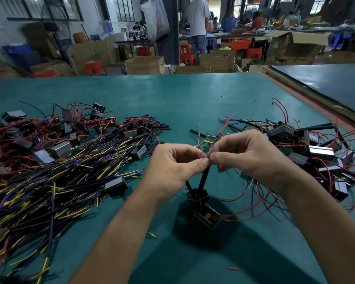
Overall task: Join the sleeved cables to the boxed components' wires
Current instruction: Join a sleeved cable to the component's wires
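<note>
Pinching tips of sleeved cables [205, 179], left hand [172, 162], right hand [242, 154]; joint apparently hidden.

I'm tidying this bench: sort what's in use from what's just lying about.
In use: left hand, right hand, sleeved cable they pinch, boxed component below.
Lying about: cable heap, component heap, loose sleeve pieces, red scrap.

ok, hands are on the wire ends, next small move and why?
Probably twist the wire tips together. The left hand and right hand both pinch them where they meet, and black cables run down to the box; nothing shows them joined yet.
</note>
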The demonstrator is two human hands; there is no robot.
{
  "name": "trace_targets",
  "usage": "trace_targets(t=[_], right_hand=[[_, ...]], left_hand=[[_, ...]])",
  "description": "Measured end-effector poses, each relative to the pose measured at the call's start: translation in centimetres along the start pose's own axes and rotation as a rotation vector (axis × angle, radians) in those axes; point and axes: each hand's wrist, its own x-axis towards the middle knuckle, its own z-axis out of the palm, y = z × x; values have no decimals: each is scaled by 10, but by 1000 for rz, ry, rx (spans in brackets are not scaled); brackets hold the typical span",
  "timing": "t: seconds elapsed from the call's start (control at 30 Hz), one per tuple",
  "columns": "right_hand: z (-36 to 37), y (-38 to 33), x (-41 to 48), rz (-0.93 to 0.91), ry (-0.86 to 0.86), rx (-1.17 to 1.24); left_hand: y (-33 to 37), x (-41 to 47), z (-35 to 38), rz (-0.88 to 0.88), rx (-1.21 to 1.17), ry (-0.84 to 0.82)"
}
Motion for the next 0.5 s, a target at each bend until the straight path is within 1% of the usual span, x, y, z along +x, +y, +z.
trace_targets(t=[0.23, 0.37, 0.5], right_hand=[[3, 3, 2, -9, 11, 22], [2, 5, 2, -24, 12, 46], [-1, 5, 1, 28, -36, 133]], left_hand=[[1, -2, -2, -4, -15, -1], [0, -1, -1, 36, -8, 14], [0, -1, 0, 47, -23, -16]])
